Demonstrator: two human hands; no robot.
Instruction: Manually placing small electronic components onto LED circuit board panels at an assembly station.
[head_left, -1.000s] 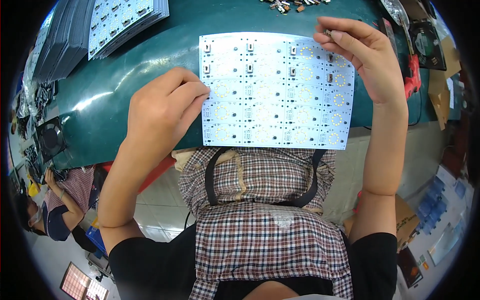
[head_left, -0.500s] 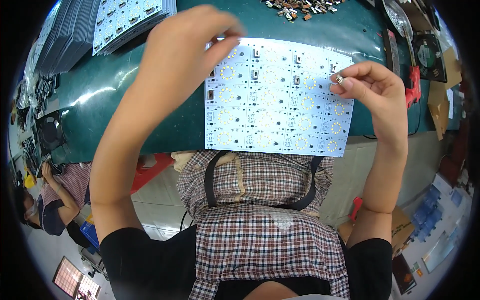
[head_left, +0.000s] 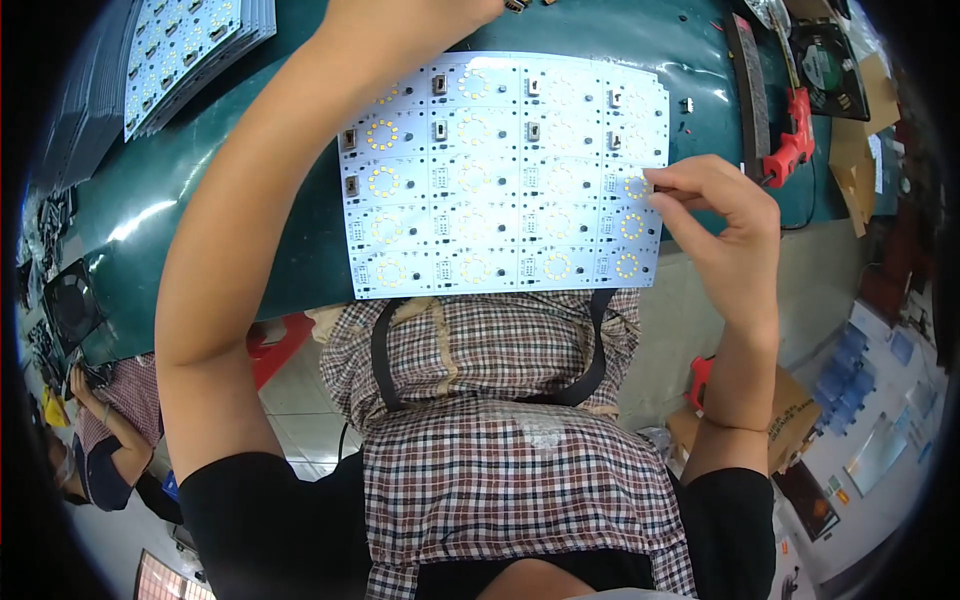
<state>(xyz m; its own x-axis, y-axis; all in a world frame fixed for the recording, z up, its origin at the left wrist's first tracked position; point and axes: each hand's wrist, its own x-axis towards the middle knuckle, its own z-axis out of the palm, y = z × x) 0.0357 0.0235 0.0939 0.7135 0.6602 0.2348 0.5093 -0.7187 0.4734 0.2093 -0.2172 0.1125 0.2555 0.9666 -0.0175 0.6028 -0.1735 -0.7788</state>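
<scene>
A white LED circuit board panel [head_left: 480, 240] lies in front of me, printed with rings of small yellow LEDs. Small slide switches [head_left: 535, 131] stand in its upper rows and partway down its left column. My right hand [head_left: 730, 225] is at the panel's right edge, thumb and forefinger a little apart over the board, with no switch visible between them. At the top edge of the view my left hand [head_left: 415, 25] reaches beside loose switches [head_left: 515, 5]; its fingertips are partly cut off. A single small switch [head_left: 687, 105] lies on the table right of the panel.
Stacks of similar panels [head_left: 190, 55] stand at the far left of the green table [head_left: 210, 240]. On the right lie a red-handled tool [head_left: 793, 140], a dark bar [head_left: 748, 90] and a black fan [head_left: 828, 70]. A co-worker [head_left: 115, 430] sits at the lower left.
My left hand has moved away from me to the loose switches. My right hand no longer shows a switch at its fingertips and sits lower along the panel. A second switch now shows in the right column.
</scene>
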